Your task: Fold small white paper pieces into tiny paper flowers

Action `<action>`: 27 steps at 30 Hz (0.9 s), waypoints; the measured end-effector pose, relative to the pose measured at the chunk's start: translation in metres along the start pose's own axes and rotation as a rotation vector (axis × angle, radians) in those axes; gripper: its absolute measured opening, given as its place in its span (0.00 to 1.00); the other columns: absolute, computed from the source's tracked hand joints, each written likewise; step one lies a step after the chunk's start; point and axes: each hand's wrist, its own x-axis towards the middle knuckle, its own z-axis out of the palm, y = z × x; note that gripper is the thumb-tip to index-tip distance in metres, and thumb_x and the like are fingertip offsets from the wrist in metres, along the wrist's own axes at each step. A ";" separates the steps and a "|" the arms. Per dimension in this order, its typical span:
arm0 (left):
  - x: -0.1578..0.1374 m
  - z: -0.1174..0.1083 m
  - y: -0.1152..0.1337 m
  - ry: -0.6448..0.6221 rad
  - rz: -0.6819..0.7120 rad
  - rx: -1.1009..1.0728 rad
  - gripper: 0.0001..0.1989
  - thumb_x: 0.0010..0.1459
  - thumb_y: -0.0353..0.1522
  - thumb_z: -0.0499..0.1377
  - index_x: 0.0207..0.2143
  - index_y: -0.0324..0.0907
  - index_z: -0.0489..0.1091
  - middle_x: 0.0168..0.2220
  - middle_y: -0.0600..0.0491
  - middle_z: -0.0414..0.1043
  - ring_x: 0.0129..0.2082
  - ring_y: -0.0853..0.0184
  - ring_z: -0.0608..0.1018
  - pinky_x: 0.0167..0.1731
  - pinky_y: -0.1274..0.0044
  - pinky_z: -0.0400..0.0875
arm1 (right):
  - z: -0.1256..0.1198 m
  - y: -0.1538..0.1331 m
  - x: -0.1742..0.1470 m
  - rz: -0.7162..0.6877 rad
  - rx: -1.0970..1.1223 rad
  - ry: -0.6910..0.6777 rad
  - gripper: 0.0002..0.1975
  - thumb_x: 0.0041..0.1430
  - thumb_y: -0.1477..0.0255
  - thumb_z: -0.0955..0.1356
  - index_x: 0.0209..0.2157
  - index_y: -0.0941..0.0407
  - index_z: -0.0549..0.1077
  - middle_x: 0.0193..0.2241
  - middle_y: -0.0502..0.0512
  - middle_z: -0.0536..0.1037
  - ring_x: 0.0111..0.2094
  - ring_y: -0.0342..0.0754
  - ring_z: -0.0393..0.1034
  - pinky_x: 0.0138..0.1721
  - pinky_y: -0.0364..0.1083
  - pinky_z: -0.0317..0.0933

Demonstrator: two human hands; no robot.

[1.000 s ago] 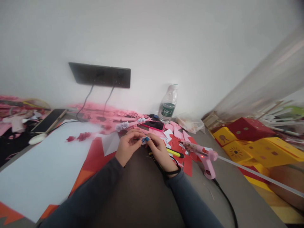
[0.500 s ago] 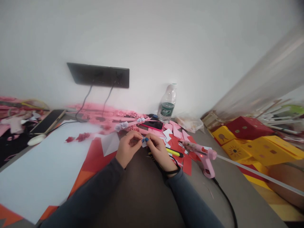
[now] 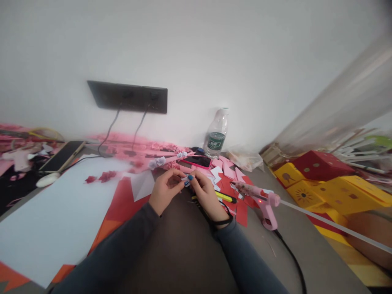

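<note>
Between my fingertips is a small piece of white paper (image 3: 187,181), mostly hidden by the fingers. My left hand (image 3: 167,190) pinches it from one side, thumb and forefinger together. From the other side my right hand (image 3: 206,194), with a black band at the wrist, pinches the same piece. Just beyond the hands lie white paper flowers (image 3: 157,163) on a pink stem. A folded white sheet (image 3: 142,185) rests left of my left hand. Beside my right hand is a yellow-and-black utility knife (image 3: 226,197).
A pink hot glue gun (image 3: 266,204) with a glue stick and black cable lies right. A water bottle (image 3: 217,134) stands by the wall. White sheets (image 3: 61,212) cover the left, near a phone (image 3: 63,156). Yellow and red boxes (image 3: 330,188) stand far right, beside a person's arm (image 3: 367,234).
The fingertips have shifted slightly around the small white paper, and its visible part has changed. Both hands stay in nearly the same place.
</note>
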 end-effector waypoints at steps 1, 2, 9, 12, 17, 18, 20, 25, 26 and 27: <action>0.000 0.000 0.000 0.003 0.018 0.006 0.04 0.53 0.31 0.63 0.33 0.40 0.73 0.31 0.53 0.72 0.28 0.69 0.76 0.21 0.83 0.73 | 0.000 0.000 0.000 0.001 0.008 -0.003 0.19 0.64 0.54 0.63 0.28 0.54 0.64 0.22 0.46 0.61 0.24 0.44 0.55 0.26 0.44 0.51; 0.000 -0.001 0.000 0.005 0.054 0.023 0.03 0.54 0.31 0.63 0.32 0.40 0.73 0.33 0.52 0.72 0.28 0.69 0.76 0.20 0.83 0.72 | 0.000 0.000 0.000 0.001 0.013 -0.005 0.20 0.65 0.54 0.63 0.27 0.54 0.63 0.22 0.46 0.61 0.24 0.44 0.54 0.26 0.44 0.51; 0.002 -0.008 0.011 -0.038 0.471 0.467 0.07 0.59 0.26 0.58 0.31 0.42 0.75 0.35 0.50 0.74 0.33 0.67 0.78 0.31 0.79 0.75 | -0.001 -0.001 0.000 -0.011 -0.002 -0.021 0.19 0.66 0.55 0.61 0.26 0.53 0.61 0.23 0.47 0.59 0.26 0.45 0.53 0.27 0.44 0.50; 0.003 -0.010 0.013 -0.063 0.565 0.566 0.08 0.60 0.25 0.57 0.32 0.43 0.75 0.34 0.51 0.74 0.33 0.68 0.78 0.34 0.78 0.75 | -0.001 -0.001 0.000 -0.017 -0.014 -0.025 0.19 0.66 0.55 0.61 0.26 0.53 0.61 0.23 0.47 0.59 0.26 0.45 0.54 0.28 0.44 0.50; 0.002 -0.007 0.011 -0.061 0.404 0.338 0.05 0.59 0.29 0.60 0.31 0.42 0.75 0.36 0.49 0.73 0.34 0.67 0.78 0.31 0.77 0.76 | -0.001 0.000 0.000 -0.013 0.011 -0.005 0.20 0.65 0.54 0.62 0.27 0.54 0.63 0.23 0.47 0.60 0.25 0.45 0.54 0.27 0.44 0.51; 0.002 -0.006 0.010 -0.054 0.310 0.227 0.06 0.59 0.32 0.61 0.30 0.41 0.75 0.36 0.49 0.73 0.34 0.66 0.78 0.30 0.77 0.76 | 0.000 0.000 0.000 -0.007 0.015 -0.005 0.20 0.65 0.53 0.62 0.27 0.54 0.63 0.23 0.47 0.61 0.25 0.45 0.54 0.27 0.44 0.51; 0.002 -0.004 0.008 -0.038 0.108 0.000 0.08 0.57 0.36 0.63 0.30 0.40 0.74 0.34 0.50 0.72 0.32 0.67 0.77 0.27 0.78 0.77 | 0.000 0.000 0.000 0.002 0.019 -0.006 0.21 0.63 0.52 0.63 0.27 0.54 0.63 0.22 0.47 0.62 0.24 0.44 0.55 0.26 0.44 0.52; 0.004 -0.001 0.009 -0.002 -0.258 -0.369 0.18 0.46 0.39 0.71 0.36 0.42 0.72 0.31 0.55 0.71 0.29 0.71 0.75 0.24 0.81 0.75 | 0.000 0.002 0.001 0.012 0.055 0.026 0.20 0.60 0.51 0.67 0.27 0.54 0.64 0.22 0.47 0.64 0.23 0.44 0.56 0.24 0.43 0.53; 0.005 -0.001 0.009 -0.019 -0.303 -0.397 0.19 0.44 0.39 0.72 0.35 0.41 0.72 0.30 0.55 0.71 0.29 0.71 0.75 0.24 0.82 0.74 | 0.000 0.003 0.001 0.018 0.069 0.037 0.20 0.59 0.51 0.67 0.27 0.53 0.64 0.21 0.47 0.64 0.22 0.43 0.57 0.23 0.43 0.53; 0.005 -0.001 0.009 -0.035 -0.336 -0.410 0.19 0.43 0.40 0.73 0.33 0.40 0.72 0.30 0.54 0.71 0.28 0.71 0.74 0.24 0.82 0.74 | 0.000 0.003 0.001 0.027 0.082 0.043 0.20 0.58 0.51 0.68 0.27 0.53 0.64 0.21 0.46 0.65 0.22 0.43 0.57 0.22 0.43 0.52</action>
